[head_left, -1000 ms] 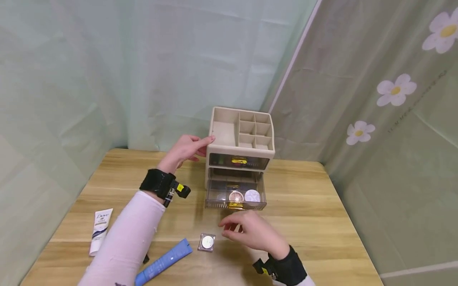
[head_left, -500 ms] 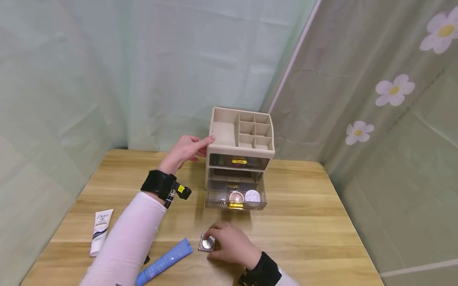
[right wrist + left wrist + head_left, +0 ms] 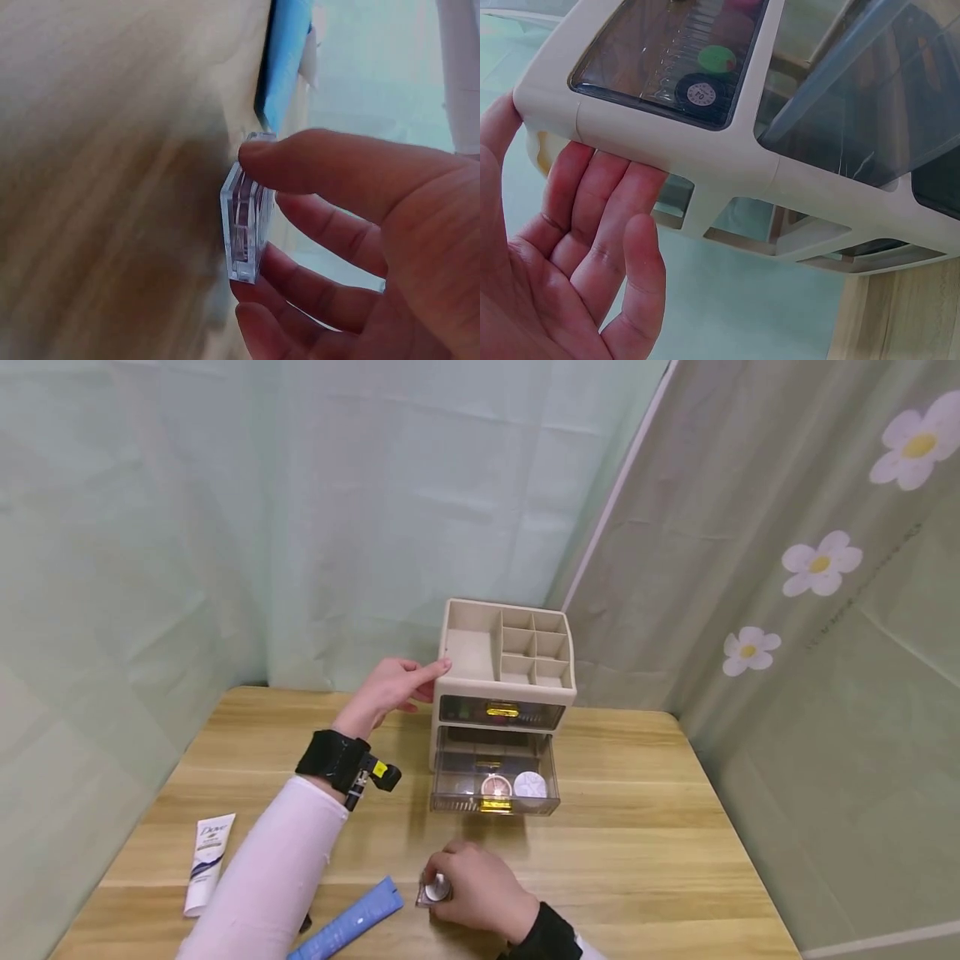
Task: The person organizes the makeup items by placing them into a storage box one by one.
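Three white flowers (image 3: 822, 564) decorate the grey-green curtain at the right in the head view, and a pale curtain (image 3: 390, 510) backs the wooden tabletop (image 3: 637, 827). Near the back edge stands a beige organizer (image 3: 510, 688), its lower drawer (image 3: 450, 804) pulled out around a bronze-toned compact (image 3: 496, 786) and a white compact (image 3: 531, 785). The left hand (image 3: 396, 685) grips the organizer's side. In front of the drawer, the right hand (image 3: 480, 889) partly covers a clear square case (image 3: 435, 892). Just beside that lies a blue tube (image 3: 356, 918); the left sleeve (image 3: 270, 868) reaches across near a white tube (image 3: 210, 864) and partly hides a small dark object (image 3: 306, 923).

From the left wrist, the thumb presses the organizer's corner, with fingers close together along its side; a green round item (image 3: 717, 58) shows behind the upper drawer's window.

From the right wrist, thumb and fingers pinch the case by opposite edges; whether it touches the wood I cannot tell.
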{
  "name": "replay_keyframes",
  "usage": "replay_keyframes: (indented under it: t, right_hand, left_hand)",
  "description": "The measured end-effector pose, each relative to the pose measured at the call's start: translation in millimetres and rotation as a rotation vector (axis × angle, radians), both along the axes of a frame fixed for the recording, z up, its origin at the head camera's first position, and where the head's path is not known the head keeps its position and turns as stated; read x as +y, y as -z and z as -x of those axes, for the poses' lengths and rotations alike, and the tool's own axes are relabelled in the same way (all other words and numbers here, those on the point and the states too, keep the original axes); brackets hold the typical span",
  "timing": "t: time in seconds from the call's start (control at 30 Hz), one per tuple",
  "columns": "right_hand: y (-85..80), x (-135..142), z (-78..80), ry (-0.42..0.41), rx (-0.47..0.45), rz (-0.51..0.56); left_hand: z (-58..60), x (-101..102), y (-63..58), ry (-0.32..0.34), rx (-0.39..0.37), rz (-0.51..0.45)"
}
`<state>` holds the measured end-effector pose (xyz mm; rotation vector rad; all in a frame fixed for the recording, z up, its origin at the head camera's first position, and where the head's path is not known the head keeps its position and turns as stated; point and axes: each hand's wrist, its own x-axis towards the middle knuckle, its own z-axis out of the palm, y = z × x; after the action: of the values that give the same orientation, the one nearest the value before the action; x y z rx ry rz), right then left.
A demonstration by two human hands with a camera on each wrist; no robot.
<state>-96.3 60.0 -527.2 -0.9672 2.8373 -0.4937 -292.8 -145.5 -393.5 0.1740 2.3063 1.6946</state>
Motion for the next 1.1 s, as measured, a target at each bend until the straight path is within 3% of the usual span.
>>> replay_keyframes:
  t: [0.17, 0.4, 0.53, 0.63, 0.8, 1.1]
  right_hand:
    - [-16.8, 8, -1.1, -0.042, -0.002, 0.047]
    - [-80.2, 27, 4.3, -0.198, -0.041, 0.208]
    - [-114.7, 38, 13.1, -0.183, -0.019, 0.291]
    - [-129.7, 45, 26.8, -0.128, 0.028, 0.348]
    - [-132.9, 48, 59.0, -0.053, 0.071, 0.336]
    - [-116.3, 38, 100.6, 0.002, -0.101, 0.180]
  left_hand:
    - [-1.0, 0, 1.2, 0.005, 0.006, -0.003]
    - [-3.2, -1, 3.3, -0.003, 0.021, 0.009]
    - [-3.9, 0, 3.3, -0.011, 0.031, 0.022]
    - [-3.3, 2, 3.2, -0.020, 0.028, 0.019]
    - [-1.6, 3, 3.2, -0.030, 0.028, 0.007]
    - [-0.7, 4, 1.8, -0.042, 0.032, 0.008]
